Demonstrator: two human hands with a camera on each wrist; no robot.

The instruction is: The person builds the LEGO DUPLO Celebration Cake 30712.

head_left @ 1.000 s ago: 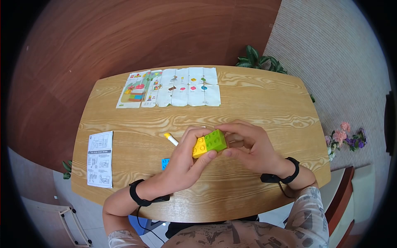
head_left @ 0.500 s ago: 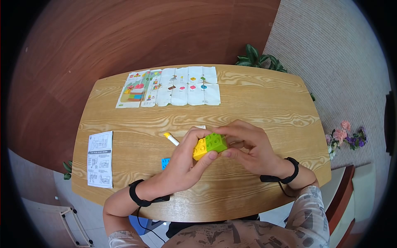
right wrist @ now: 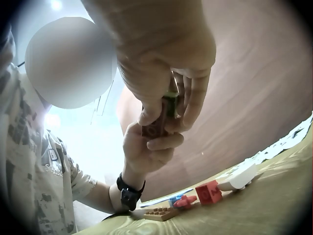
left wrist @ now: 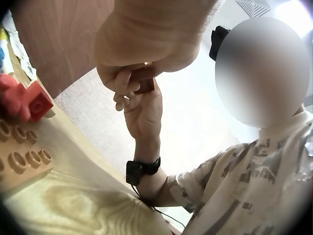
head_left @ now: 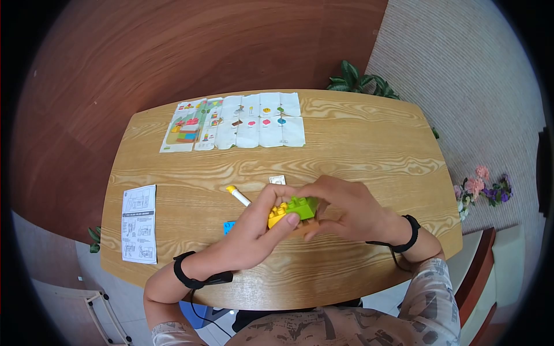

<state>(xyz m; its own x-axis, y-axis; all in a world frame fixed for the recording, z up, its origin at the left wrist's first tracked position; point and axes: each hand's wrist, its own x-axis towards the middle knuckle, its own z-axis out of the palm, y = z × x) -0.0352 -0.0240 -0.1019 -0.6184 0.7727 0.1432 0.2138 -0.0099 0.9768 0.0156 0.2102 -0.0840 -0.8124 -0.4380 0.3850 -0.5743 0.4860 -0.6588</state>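
Note:
In the head view, the left hand (head_left: 254,233) grips a yellow brick (head_left: 277,217) joined or pressed side by side with a green brick (head_left: 301,208); its thumb lies along their near side. The right hand (head_left: 356,210) curls its fingers and thumb around the green brick's right end. A dark reddish brick (right wrist: 153,128) shows between the hands in the right wrist view, beneath the green brick (right wrist: 171,93). The left wrist view also shows this dark brick (left wrist: 145,86), mostly covered by fingers. How the bricks join underneath is hidden.
On the table (head_left: 369,150) lie a yellow-tipped white stick (head_left: 238,195), a blue brick (head_left: 229,227), a white piece (head_left: 277,180) and two instruction sheets, one left (head_left: 139,225), one at the back (head_left: 248,120). Red pieces (left wrist: 24,100) and an orange-brown studded brick (left wrist: 22,161) stand nearby.
The held bricks have tilted, so their studs now show more from the side. The right hand has turned, with its thumb lower, and the white piece behind the hands is more exposed.

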